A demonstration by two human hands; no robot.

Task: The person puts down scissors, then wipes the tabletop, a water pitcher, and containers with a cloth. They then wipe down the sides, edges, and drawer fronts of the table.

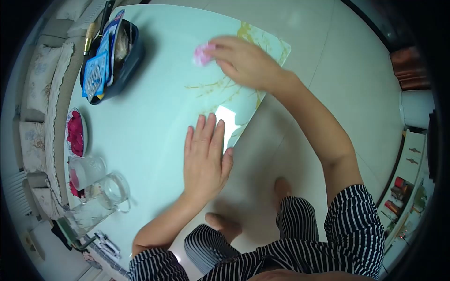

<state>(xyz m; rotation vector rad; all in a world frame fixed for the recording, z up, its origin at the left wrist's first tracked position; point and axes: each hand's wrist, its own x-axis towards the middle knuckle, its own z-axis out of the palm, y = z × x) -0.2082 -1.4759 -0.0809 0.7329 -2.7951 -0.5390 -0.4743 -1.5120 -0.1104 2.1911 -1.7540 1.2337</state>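
Observation:
My left hand (204,157) lies flat on the pale glossy table (154,112) near its front edge, palm down with the fingers stretched out. Farther off, toward the table's far right corner, my right hand (241,61) is closed on a pink-and-white cloth (204,54). The cloth is crumpled and a little blurred, and it appears to touch the tabletop. Part of it is hidden by my fingers. Yellow branch patterns decorate the table between and around both hands.
At the far left stands a dark basket (127,72) holding blue packets and tools. Nearer are a plate with dark pink contents (76,133), a frosted cup (87,172) and a glass mug (115,189). A sofa (35,98) runs along the left; a cabinet (407,173) stands right.

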